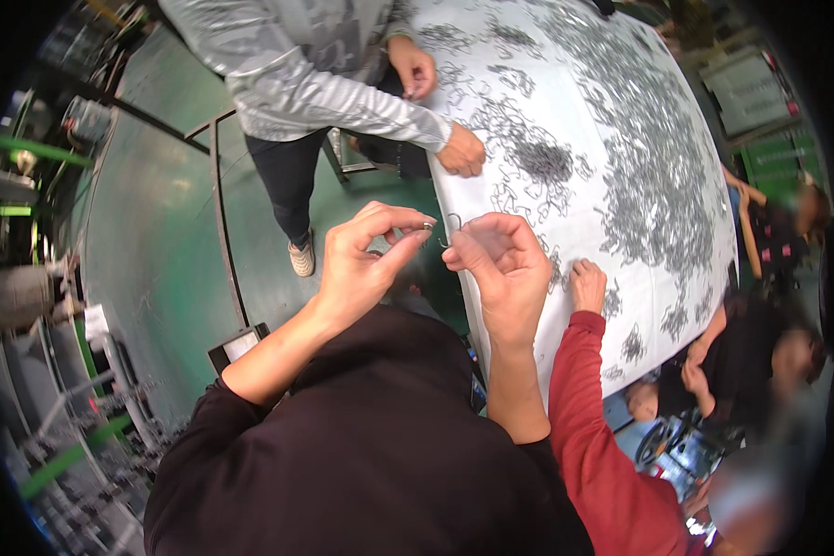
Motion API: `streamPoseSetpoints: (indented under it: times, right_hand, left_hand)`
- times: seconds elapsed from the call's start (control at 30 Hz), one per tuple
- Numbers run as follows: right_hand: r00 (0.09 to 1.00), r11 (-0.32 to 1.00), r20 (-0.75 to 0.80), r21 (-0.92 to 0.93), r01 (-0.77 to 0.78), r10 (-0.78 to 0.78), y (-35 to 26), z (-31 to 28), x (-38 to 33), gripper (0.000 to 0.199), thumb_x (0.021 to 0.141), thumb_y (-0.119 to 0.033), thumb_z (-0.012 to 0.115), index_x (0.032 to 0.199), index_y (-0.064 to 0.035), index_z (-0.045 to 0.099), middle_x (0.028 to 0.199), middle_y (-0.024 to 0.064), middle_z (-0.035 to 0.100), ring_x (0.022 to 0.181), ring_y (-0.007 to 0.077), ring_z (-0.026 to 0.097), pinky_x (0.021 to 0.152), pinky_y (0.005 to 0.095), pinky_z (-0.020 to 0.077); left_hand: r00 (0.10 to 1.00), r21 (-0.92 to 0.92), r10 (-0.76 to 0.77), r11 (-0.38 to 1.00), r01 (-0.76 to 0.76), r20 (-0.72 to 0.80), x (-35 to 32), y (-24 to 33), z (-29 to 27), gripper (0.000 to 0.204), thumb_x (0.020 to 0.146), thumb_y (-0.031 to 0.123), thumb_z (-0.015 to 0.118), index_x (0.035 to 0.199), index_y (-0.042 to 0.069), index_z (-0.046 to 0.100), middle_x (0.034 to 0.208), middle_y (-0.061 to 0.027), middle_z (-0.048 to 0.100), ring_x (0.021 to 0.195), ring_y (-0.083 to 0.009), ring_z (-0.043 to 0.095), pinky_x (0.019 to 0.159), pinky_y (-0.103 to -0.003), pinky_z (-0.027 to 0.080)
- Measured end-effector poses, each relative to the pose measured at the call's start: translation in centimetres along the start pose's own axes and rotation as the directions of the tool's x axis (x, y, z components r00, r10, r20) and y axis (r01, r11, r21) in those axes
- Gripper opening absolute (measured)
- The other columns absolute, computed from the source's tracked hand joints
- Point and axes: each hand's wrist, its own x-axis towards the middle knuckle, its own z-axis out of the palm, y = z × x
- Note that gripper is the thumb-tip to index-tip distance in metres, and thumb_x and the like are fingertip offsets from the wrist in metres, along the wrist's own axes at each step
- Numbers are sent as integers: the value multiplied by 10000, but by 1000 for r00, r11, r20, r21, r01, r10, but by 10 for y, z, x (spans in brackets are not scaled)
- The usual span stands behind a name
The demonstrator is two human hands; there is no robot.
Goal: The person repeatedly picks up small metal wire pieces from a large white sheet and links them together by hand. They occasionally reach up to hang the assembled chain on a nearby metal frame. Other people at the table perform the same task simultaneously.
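My left hand [365,248] is closed in a pinch, thumb against forefinger, on a small shiny metal piece [427,225] whose shape is mostly hidden by the fingertips. Just beside it, my right hand [503,271] pinches a thin curved metal hook [456,221] that arcs up from the fingertips. A narrow gap separates the two hands, which are raised near the table's left edge. Many small dark metal hooks [653,176] lie spread over the white-covered table [584,236], with a denser heap [542,159] closer to me.
Across the corner stands a person in a grey patterned sleeve [343,102], one hand [461,151] on the table. At my right, a red-sleeved arm [588,417] reaches onto it. More people sit along the far right side. A metal frame [221,213] stands on the green floor [148,222].
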Motion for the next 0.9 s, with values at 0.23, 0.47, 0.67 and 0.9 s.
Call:
streamPoseSetpoints:
  times: [0.23,0.47,0.67,0.9]
  right_hand:
    - [993,997,98,-61,-53,59,-4,22,8,194,844,21,696,979,32,558,867,106,650,731,151,668,654,259,554]
    - [941,977,267,24,211,-210,12,63,-7,184,854,100,639,960,23,510,941,127,625,806,162,668,722,259,561]
    - [815,921,447,54,387,-368,-8,95,-15,244,827,159,610,944,4,463,938,157,605,776,193,656,711,298,583]
    - [660,919,645,204,338,-386,-12,167,-25,236,837,128,626,1008,21,504,909,138,616,745,168,637,688,277,561]
  left_hand:
    - [982,128,41,992,-17,-184,-25,12,-3,245,774,-42,694,1005,37,715,895,-70,699,774,-162,629,668,-278,507]
    - [895,263,207,959,-106,-395,-51,26,-29,414,739,-62,713,1136,40,658,945,-97,689,856,-245,624,725,-328,512]
    - [858,-605,55,686,-405,-511,-84,115,-92,919,877,454,641,1499,94,69,1336,-214,459,884,-255,627,785,-360,518]
    - [853,-925,386,-2,-380,-352,-112,202,-121,860,913,491,526,1506,127,22,1364,-218,422,889,-258,628,787,-353,511]
